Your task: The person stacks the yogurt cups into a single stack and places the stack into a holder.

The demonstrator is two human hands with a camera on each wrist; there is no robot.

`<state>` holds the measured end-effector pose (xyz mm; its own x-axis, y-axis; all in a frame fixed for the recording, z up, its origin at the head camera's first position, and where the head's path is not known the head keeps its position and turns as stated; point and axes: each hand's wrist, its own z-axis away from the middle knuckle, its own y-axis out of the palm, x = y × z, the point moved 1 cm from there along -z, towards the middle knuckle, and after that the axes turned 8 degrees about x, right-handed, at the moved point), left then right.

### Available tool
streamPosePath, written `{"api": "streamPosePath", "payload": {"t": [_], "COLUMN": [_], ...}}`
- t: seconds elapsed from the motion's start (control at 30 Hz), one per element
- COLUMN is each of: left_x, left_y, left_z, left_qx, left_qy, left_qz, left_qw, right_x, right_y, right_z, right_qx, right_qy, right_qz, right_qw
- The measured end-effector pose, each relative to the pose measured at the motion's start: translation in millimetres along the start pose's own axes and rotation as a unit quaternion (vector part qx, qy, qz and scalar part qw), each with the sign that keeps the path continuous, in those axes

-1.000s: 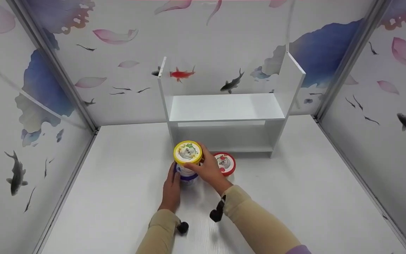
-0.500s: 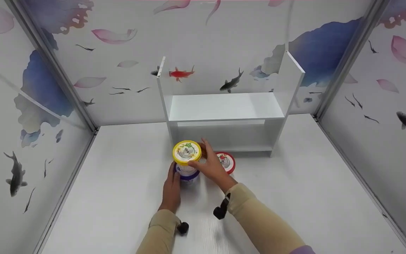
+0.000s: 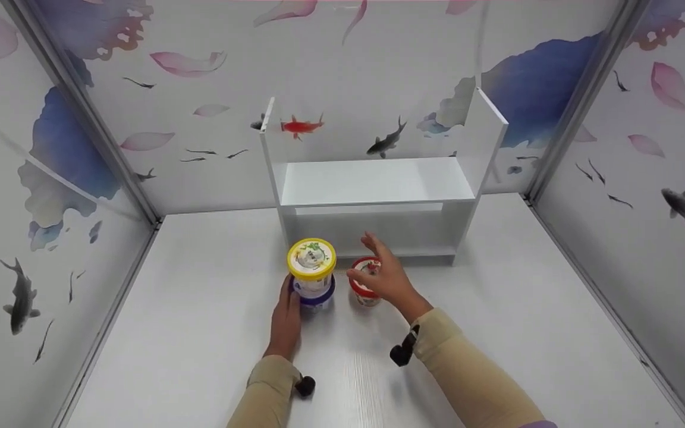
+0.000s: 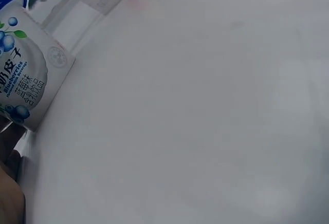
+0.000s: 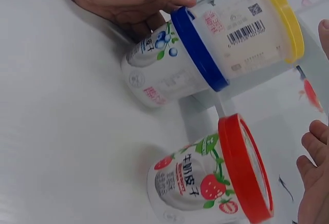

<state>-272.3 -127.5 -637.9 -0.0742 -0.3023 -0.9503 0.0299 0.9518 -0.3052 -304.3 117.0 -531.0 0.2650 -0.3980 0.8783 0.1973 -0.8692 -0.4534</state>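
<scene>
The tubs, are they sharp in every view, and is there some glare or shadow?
Head: small print on the yellow tub unreadable, pale glare on the table; left wrist: blue tub legible, picture greyish; right wrist: red tub fairly sharp, soft shadow beside it.

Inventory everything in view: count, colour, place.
Blue-lidded tub: 1, white, on the table
Yellow-lidded tub: 1, white, on the blue-lidded tub
Red-lidded tub: 1, white, on the table beside them
Table: 1, white, under the shelf unit
Shelf unit: 1, white, at the back
Walls: 3, white, patterned, around the table
Corner posts: 2, grey, between walls
Wrist devices: 2, black, one per wrist
Sleeves: 2, beige, forearms
Left hand: 1, bare, against the blue-lidded tub
Right hand: 1, bare, near the red-lidded tub
</scene>
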Motion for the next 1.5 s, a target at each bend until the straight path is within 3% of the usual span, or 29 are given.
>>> {"api": "streamPosePath", "payload": {"t": [0.4, 0.7, 0.83, 1.2, 1.5], "left_x": [3.2, 4.5, 4.5, 3.3, 5.3], "left_y": [0.1, 1.6, 1.7, -0.2, 0.4], "left_z": [-1.8, -0.1, 0.3, -0.4, -2.2], "left_qx": [-0.002, -0.003, -0.002, -0.001, -0.004], "left_qy": [-0.008, -0.006, -0.003, 0.002, -0.002], "left_qz": [0.000, 0.008, 0.009, 0.005, -0.004], "left_qw": [1.0000, 0.9999, 1.0000, 1.0000, 1.0000], "right_x": [-32, -57, -66, -74, -72], "right_y": [-10, -6, -3, 5, 3], "right_z": [9, 15, 18, 20, 20], "right_qx": [0.005, 0.021, 0.018, 0.004, -0.003], "right_qy": [0.030, 0.048, 0.075, 0.116, 0.103], "right_qz": [0.029, 0.052, 0.046, -0.017, -0.020], "right_qw": [0.999, 0.997, 0.996, 0.993, 0.994]}}
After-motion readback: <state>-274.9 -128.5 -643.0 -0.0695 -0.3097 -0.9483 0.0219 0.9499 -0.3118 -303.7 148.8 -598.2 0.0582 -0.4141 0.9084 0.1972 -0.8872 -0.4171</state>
